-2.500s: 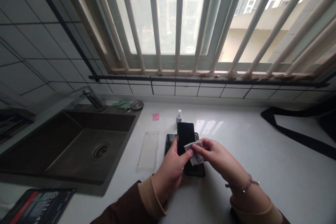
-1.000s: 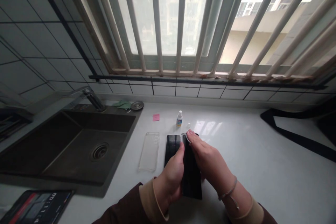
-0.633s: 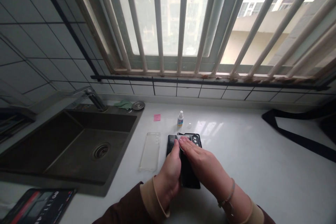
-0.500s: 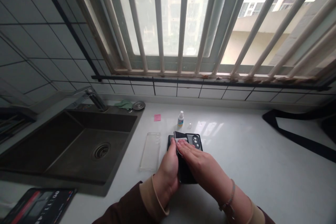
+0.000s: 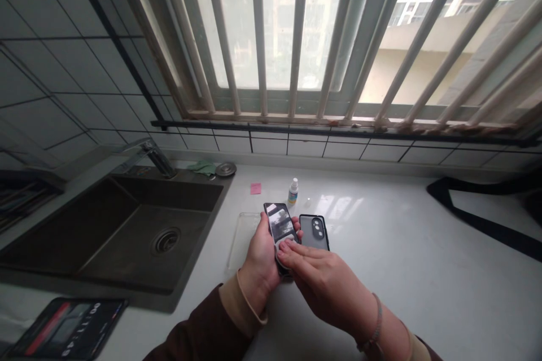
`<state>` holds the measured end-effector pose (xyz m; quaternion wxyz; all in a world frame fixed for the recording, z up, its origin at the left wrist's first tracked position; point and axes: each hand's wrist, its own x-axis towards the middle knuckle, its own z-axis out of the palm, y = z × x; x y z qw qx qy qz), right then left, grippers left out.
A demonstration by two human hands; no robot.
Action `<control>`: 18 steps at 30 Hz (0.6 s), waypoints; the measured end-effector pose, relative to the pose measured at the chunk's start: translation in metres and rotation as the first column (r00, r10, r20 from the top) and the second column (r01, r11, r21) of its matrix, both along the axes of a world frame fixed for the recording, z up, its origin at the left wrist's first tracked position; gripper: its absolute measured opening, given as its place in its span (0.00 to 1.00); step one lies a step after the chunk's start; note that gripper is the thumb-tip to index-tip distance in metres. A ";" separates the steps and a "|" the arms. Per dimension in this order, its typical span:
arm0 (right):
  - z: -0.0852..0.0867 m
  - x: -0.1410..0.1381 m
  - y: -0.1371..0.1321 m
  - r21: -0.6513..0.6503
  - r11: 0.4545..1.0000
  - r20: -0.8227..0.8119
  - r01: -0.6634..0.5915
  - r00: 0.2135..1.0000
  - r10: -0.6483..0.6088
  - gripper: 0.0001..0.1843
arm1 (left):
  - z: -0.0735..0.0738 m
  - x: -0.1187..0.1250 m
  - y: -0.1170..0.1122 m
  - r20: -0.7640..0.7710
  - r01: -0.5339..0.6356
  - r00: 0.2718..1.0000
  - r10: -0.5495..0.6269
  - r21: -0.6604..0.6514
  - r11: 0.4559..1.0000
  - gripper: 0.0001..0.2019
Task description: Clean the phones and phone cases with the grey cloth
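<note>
A dark smartphone (image 5: 278, 218) lies in my left hand (image 5: 259, 252), with the fingers wrapped round its far edge and its glossy face up, reflecting the window. Against the lower part of the phone, my right hand (image 5: 324, 276) presses a white cotton pad (image 5: 279, 248) under its fingertips. Just right of the phone a dark phone case (image 5: 311, 233) with a camera cutout lies on the counter. On the other side, a clear phone case (image 5: 239, 240) is partly covered by my left hand. Behind the phone stands a small white-capped bottle (image 5: 293, 192).
A sink (image 5: 144, 237) with a faucet (image 5: 156, 158) takes up the left. Along the back lie a pink sticky note (image 5: 256, 188), a green cloth (image 5: 203, 167) and a metal drain lid (image 5: 226, 169). A tablet showing a timer (image 5: 70, 328) is at front left, a black strap (image 5: 486, 223) at right.
The phone has shifted left and now tilts its shiny face toward me, off the dark case. My right hand has slid the pad down along the phone.
</note>
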<state>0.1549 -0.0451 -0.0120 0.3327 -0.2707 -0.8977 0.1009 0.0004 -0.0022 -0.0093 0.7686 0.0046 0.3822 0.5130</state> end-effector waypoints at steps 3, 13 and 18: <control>0.004 -0.001 -0.003 0.004 1.000 0.002 -0.003 1.000 0.003 0.23 | -0.004 -0.004 0.004 0.008 0.000 1.000 0.000 -0.005 1.000 0.35; -0.006 0.000 0.004 0.102 0.993 0.031 -0.058 0.998 0.055 0.23 | -0.001 -0.012 0.008 0.014 -0.041 0.999 0.041 0.044 0.998 0.36; -0.009 0.000 0.006 0.123 0.992 0.051 -0.042 0.998 0.036 0.25 | 0.009 -0.011 0.006 0.025 -0.032 0.999 0.030 0.048 0.998 0.37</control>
